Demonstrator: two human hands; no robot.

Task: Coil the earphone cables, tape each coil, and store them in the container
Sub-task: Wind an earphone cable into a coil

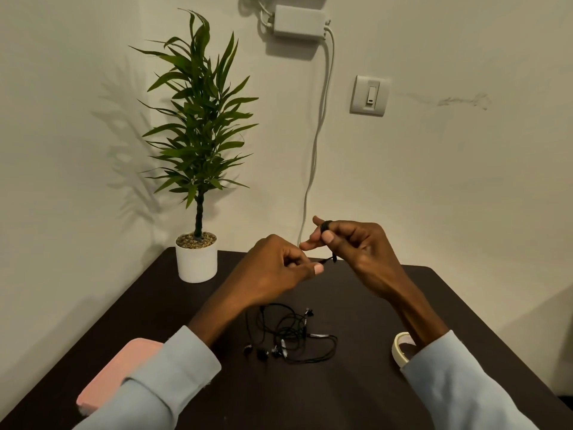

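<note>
Above the dark table [356,398], my right hand [350,243] has a black earphone cable [327,226] wound in tight turns around its raised fingers, with the thumb pressed on the coil. My left hand [279,268] pinches the short free end of that cable just left of it. A loose tangle of black earphones [291,336] lies on the table below both hands. A pink container [117,373] sits at the front left, partly under my left sleeve. A cream tape roll [400,347] lies at the right, half hidden by my right forearm.
A potted plant in a white pot [196,259] stands at the table's back left corner against the wall. A white cable [313,169] hangs down the wall behind the table, below a wall box. A light switch [369,95] is on the wall.
</note>
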